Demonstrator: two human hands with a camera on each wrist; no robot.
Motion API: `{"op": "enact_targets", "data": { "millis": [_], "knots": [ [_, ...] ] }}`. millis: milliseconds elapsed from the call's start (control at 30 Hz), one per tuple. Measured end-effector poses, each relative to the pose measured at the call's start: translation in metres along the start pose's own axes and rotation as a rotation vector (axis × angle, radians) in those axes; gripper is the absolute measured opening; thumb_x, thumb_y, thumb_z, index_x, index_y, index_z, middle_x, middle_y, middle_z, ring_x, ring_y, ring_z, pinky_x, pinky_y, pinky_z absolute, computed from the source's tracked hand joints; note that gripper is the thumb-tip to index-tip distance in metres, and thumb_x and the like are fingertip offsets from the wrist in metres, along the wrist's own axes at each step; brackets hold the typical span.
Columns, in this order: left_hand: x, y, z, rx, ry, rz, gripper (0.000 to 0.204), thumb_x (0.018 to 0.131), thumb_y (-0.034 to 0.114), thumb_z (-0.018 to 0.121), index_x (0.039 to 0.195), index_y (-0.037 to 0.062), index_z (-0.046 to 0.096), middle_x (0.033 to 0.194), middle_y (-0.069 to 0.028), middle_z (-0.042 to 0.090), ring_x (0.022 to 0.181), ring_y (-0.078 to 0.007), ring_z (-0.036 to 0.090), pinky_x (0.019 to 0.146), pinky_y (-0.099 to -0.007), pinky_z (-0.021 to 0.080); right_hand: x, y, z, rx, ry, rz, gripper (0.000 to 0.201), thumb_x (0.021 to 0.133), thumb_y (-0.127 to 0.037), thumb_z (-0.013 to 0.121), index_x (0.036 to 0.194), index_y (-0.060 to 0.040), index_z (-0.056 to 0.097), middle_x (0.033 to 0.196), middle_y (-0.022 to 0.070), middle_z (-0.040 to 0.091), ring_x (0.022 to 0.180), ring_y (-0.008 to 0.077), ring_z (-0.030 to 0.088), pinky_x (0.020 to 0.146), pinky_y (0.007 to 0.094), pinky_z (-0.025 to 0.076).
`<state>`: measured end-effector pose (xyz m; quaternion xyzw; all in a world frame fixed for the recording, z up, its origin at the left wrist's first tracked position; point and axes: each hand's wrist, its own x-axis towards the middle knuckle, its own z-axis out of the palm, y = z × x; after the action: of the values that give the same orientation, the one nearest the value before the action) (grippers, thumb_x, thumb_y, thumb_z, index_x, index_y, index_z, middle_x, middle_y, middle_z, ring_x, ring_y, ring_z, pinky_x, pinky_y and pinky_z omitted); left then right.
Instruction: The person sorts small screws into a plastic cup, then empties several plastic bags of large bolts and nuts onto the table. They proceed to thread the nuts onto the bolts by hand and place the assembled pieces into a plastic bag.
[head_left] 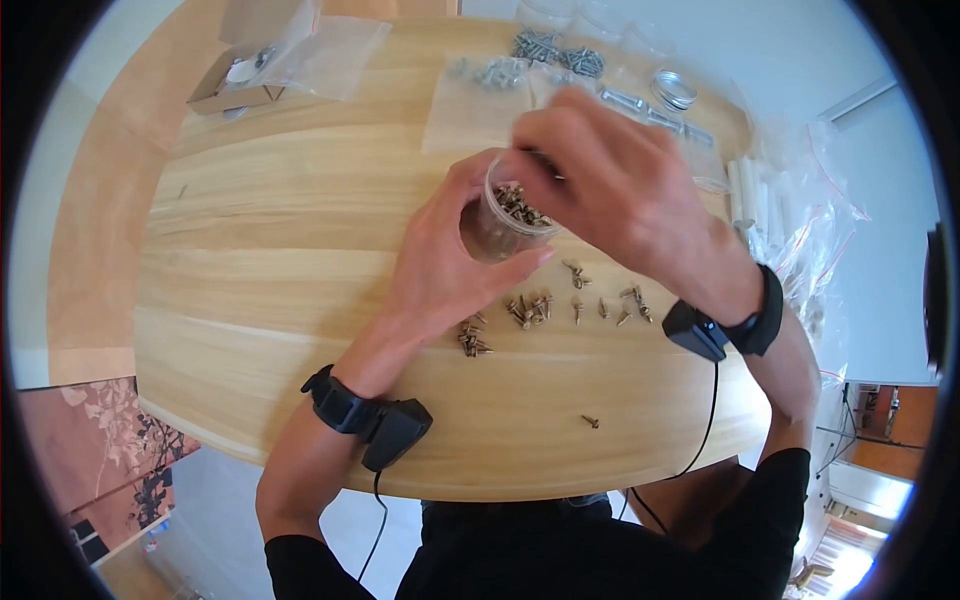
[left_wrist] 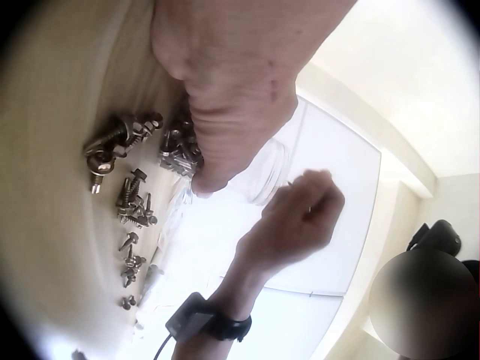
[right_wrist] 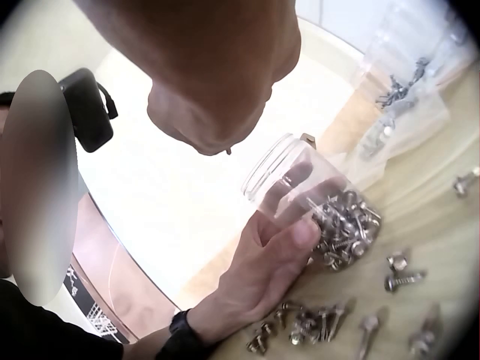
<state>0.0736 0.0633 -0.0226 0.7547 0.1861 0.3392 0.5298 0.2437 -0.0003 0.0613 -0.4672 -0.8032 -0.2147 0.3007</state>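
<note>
A clear plastic jar, part full of screws, tilts on the tabletop with its mouth open. My left hand grips it round the side, thumb and fingers on opposite walls. Above the mouth is my right hand, its fingers curled together and blurred in the head view. A small screw tip pokes out from the right fingertips in the right wrist view; the rest of it is hidden by the hand. Loose hex-head screws lie in small clusters on the table near the jar.
One screw lies alone near the front edge of the wooden table. Silver screws, plastic bags and a metal lid are at the back. A small cardboard box stands at the far left.
</note>
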Motion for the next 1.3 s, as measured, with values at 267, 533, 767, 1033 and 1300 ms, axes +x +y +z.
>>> {"op": "enact_targets", "data": {
  "millis": [267,533,767,1033,1300],
  "knots": [
    [-0.002,-0.004,0.0,0.075,0.021,0.038,0.069,0.074,0.024,0.09,0.13,0.0012,0.057,0.115,-0.0117,0.068,0.104,-0.0233,0.067,0.089,-0.0365,0.054,0.012,0.003,0.024,0.269,-0.075,0.059,0.016,0.087,-0.007,0.071,0.08,-0.0022,0.058,0.076,0.0088,0.051,0.057,0.0247,0.051,0.051,0.035,0.044],
    [-0.001,-0.005,0.005,-0.108,0.028,-0.035,0.075,0.075,0.015,0.089,0.139,0.0021,0.051,0.129,-0.0147,0.065,0.117,-0.0252,0.066,0.101,-0.0367,0.053,-0.017,-0.019,-0.036,0.464,-0.042,0.493,0.033,0.112,-0.02,0.036,0.113,0.004,0.059,0.102,0.0094,0.062,0.09,0.0177,0.06,0.082,0.0294,0.048],
    [0.0,-0.007,0.006,-0.056,0.026,0.044,0.08,0.076,0.013,0.089,0.143,0.0038,0.048,0.13,-0.0155,0.065,0.121,-0.024,0.064,0.104,-0.0368,0.052,-0.179,-0.031,-0.095,0.169,-0.447,0.735,0.088,0.099,-0.06,0.053,0.153,0.0055,0.031,0.153,0.03,0.036,0.143,0.0456,0.037,0.117,0.0507,0.033],
    [0.0,-0.012,0.005,-0.04,0.005,0.022,0.08,0.077,0.013,0.089,0.144,0.0032,0.047,0.133,-0.0148,0.063,0.123,-0.023,0.062,0.105,-0.0368,0.051,-0.146,-0.02,-0.042,0.221,-0.482,0.657,0.103,0.088,-0.059,0.07,0.156,0.0067,0.028,0.159,0.0298,0.029,0.148,0.0469,0.029,0.123,0.0503,0.028],
    [0.004,-0.013,-0.004,0.032,0.369,0.142,0.081,0.078,0.013,0.09,0.145,0.0018,0.045,0.135,-0.0148,0.06,0.125,-0.0228,0.06,0.106,-0.0379,0.049,-0.098,-0.059,0.001,0.401,-0.442,0.41,0.093,0.083,-0.058,0.076,0.143,0.0057,0.044,0.147,0.0264,0.042,0.14,0.0458,0.04,0.117,0.0509,0.035]
  ]
}}
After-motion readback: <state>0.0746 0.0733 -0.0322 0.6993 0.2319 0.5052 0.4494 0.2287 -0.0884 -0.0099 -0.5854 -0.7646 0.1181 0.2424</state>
